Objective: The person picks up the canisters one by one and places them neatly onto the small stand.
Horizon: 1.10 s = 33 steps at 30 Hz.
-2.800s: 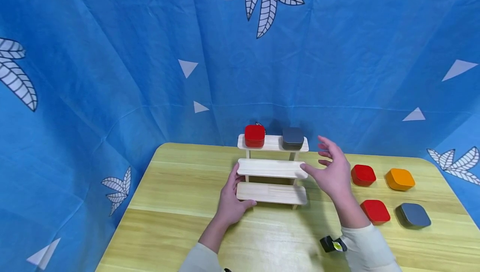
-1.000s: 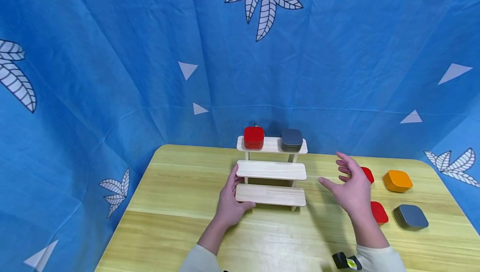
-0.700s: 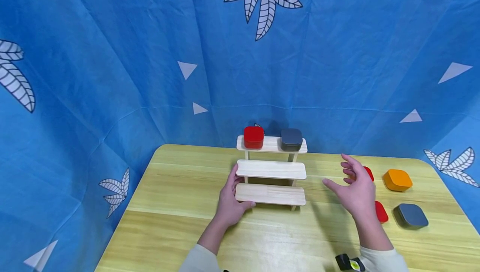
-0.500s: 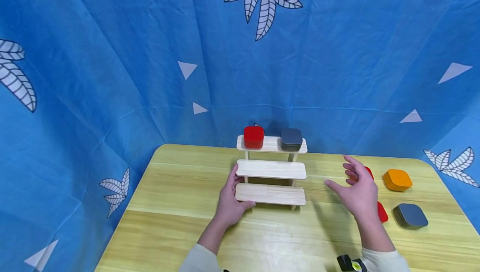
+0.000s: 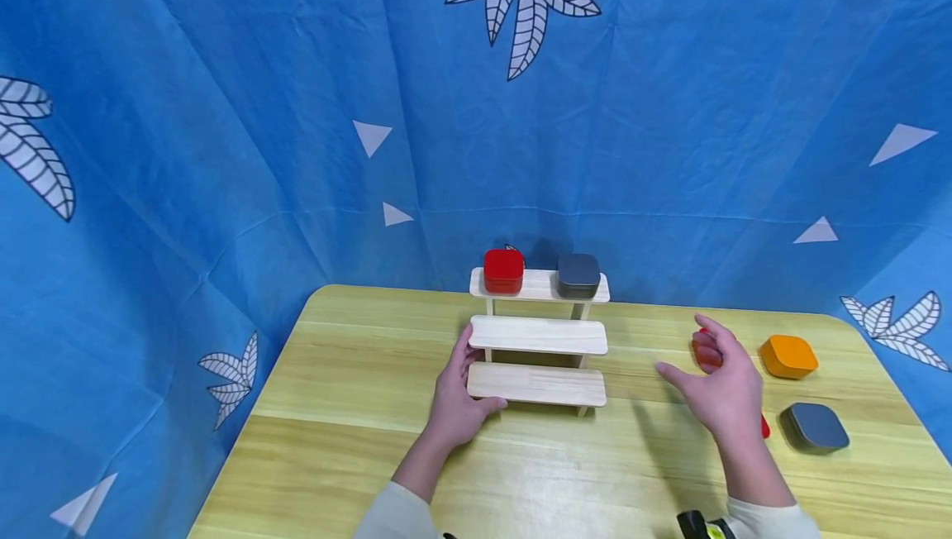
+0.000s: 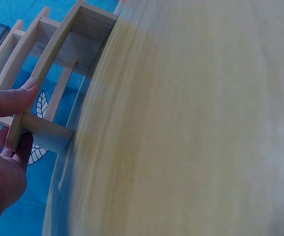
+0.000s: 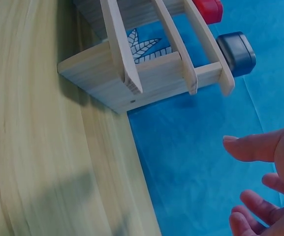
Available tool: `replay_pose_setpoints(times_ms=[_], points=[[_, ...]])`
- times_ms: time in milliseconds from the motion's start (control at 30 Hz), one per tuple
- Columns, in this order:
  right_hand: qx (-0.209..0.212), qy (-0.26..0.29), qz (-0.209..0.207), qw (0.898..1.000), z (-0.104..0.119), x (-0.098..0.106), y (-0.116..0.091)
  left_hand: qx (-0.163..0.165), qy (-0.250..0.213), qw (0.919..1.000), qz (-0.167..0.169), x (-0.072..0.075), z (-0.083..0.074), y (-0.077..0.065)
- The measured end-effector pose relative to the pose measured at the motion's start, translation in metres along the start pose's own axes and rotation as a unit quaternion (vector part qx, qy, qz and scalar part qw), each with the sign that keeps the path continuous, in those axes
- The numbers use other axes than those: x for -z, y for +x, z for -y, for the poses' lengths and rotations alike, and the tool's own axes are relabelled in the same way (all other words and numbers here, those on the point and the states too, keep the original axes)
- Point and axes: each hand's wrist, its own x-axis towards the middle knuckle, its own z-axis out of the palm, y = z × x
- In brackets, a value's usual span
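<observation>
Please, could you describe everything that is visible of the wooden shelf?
The shelf is pale and looks wooden: three long boards with rounded corners, stepped up toward the back, on side supports. It stands upright on the table, before the blue cloth. A red box and a grey box sit on its top board; the lower two are bare. The left hand grips its left end.

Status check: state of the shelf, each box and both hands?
Shelf: upright, held at left end.
Left hand: gripping shelf.
Right hand: open, holding nothing.
Top-tier red box: resting on shelf.
Top-tier gray box: resting on shelf.
Orange box: on table.
Loose gray box: on table.
Rear red box: partly hidden.
Front red box: mostly hidden.
</observation>
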Motion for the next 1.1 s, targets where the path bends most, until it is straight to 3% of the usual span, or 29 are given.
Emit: replay_pose_setpoints(times_ms=[300, 633, 967, 1100], points=[[0.004, 0.003, -0.012, 1.000, -0.012, 0.004, 0.000, -0.007, -0.017, 0.9997, 0.013, 0.005, -0.033, -0.007], [-0.003, -0.023, -0.007, 1.000, -0.022, 0.010, -0.004, -0.022, -0.017, 0.9996, 0.005, 0.000, 0.004, 0.001], [-0.030, -0.043, -0.002, 0.999, -0.033, 0.014, -0.005, -0.026, -0.007, 0.9996, 0.003, 0.000, 0.006, 0.001], [-0.034, -0.051, -0.003, 0.998, -0.036, 0.015, -0.006, -0.020, -0.006, 0.9998, 0.005, 0.001, -0.005, -0.001]])
